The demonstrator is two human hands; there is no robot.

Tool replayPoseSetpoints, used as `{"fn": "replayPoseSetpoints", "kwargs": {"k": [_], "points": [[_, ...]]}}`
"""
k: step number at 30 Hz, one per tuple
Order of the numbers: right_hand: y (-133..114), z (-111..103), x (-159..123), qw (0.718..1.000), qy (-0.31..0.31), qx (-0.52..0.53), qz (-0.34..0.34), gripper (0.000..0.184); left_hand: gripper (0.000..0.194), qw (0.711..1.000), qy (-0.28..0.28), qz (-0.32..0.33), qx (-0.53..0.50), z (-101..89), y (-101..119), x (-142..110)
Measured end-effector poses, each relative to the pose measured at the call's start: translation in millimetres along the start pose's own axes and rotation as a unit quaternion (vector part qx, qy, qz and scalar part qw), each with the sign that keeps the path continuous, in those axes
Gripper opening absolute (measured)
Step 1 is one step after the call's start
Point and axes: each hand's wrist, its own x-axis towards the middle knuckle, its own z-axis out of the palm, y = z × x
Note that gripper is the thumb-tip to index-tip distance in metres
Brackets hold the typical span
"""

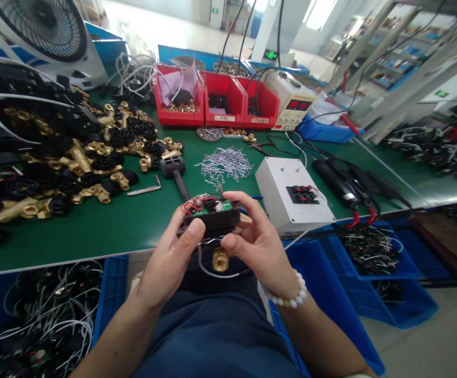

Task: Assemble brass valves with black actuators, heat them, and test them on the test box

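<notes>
Between my two hands, in front of the table edge, is a black valve actuator [215, 223] with an exposed green circuit board and red wires on top. A brass fitting [220, 260] sticks out below it, and a white cable [208, 272] loops under it. My left hand [169, 252] is closed on its left side, thumb on the near face. My right hand [262, 247] grips the right side, fingers at the top edge and thumb low near the brass. Beyond it lie a black mallet [176, 176] and a heap of small metal clips [226, 164].
Brass and black valve parts [79, 157] cover the table's left. Red bins [224, 100] and a power supply [291, 102] stand behind. To the right are a white switch box [289, 191] and black electric screwdrivers [334, 181]. Blue crates [112, 289] sit below.
</notes>
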Motion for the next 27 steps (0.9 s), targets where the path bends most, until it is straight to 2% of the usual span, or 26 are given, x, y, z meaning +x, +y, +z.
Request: {"fn": "replayPoseSetpoints", "kwargs": {"k": [1,2,4,6,8,9,10,13,16,21,24,27], "points": [[-5.1,-3.6,2.4,0.999,-0.006,-0.044,0.009,0.062,0.054,0.996,-0.017,-0.067,-0.048,0.1,-1.1,1.8],[-11.7,-10.9,6.8,0.995,0.004,-0.102,0.009,0.064,0.056,0.991,-0.017,-0.108,-0.079,0.4,-1.7,3.0],[-27.9,-38.1,22.0,0.967,0.077,-0.240,-0.025,0.064,0.057,0.986,0.011,-0.133,-0.103,1.4,-1.9,3.3],[-43.1,-80.3,45.1,0.893,0.207,-0.385,-0.103,0.057,0.056,0.985,0.028,-0.135,-0.107,3.1,-0.6,1.4],[-51.6,-128.1,71.3,0.834,0.248,-0.481,-0.112,0.046,0.056,0.983,0.027,-0.141,-0.116,5.0,1.6,-1.0],[-52.5,-150.2,83.2,0.824,0.248,-0.501,-0.092,0.043,0.056,0.982,0.030,-0.144,-0.120,5.8,2.9,-2.0],[-51.4,-169.3,93.2,0.830,0.241,-0.500,-0.050,0.041,0.056,0.981,0.033,-0.146,-0.123,6.4,4.3,-2.8],[-40.0,-204.4,108.1,0.871,0.172,-0.451,0.088,0.033,0.056,0.979,0.034,-0.157,-0.122,6.8,7.8,-4.1],[-26.5,-212.3,107.7,0.891,0.172,-0.409,0.098,0.028,0.055,0.980,0.022,-0.157,-0.121,6.2,10.0,-5.6],[-18.8,-206.4,107.3,0.879,0.219,-0.418,0.064,0.010,0.052,0.983,0.006,-0.139,-0.117,6.5,10.3,-9.1],[-20.3,-201.9,107.7,0.876,0.218,-0.427,0.050,0.005,0.053,0.986,0.000,-0.129,-0.103,7.1,8.7,-11.2],[-21.5,-198.9,106.2,0.875,0.213,-0.433,0.045,0.007,0.053,0.995,0.008,-0.081,-0.056,8.0,8.3,-14.7]]}}
